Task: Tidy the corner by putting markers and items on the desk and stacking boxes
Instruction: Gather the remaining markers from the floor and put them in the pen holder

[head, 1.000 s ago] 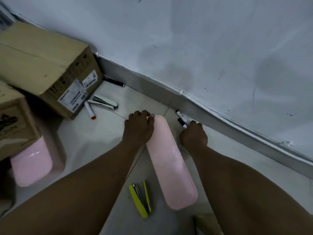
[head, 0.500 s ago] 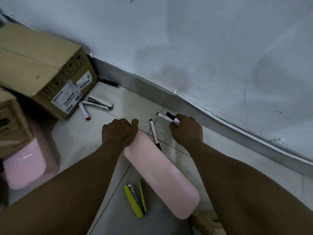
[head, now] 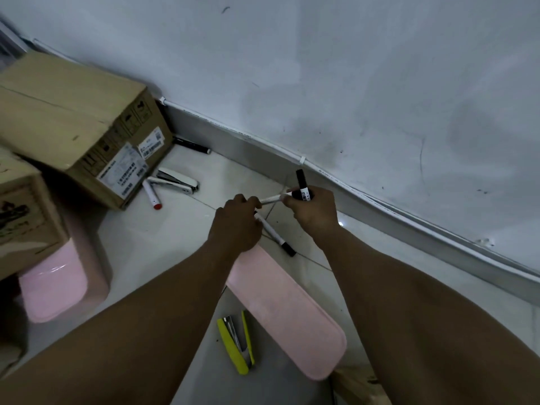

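My right hand (head: 314, 210) grips a black marker (head: 301, 184) that points up, together with a thin white marker (head: 271, 199) that sticks out to the left. My left hand (head: 236, 225) has curled fingers pinching the left end of that white marker. Just below the hands, a white marker with a black cap (head: 276, 237) lies on the floor tiles, its upper end hidden by my left hand. A red-tipped marker (head: 152, 195) and another black marker (head: 191, 144) lie near the large cardboard box (head: 73, 124).
A pink lid (head: 285, 311) lies flat under my forearms with a yellow stapler (head: 235, 342) beside it. A white stapler (head: 178, 179) rests by the large box. A smaller box (head: 17, 206) sits on a pink bin (head: 61, 282) at left. The wall and baseboard (head: 380, 220) run diagonally behind.
My left hand let go of the pink lid and moved up and right to the white marker in my right hand. My right hand rose slightly with its two markers.
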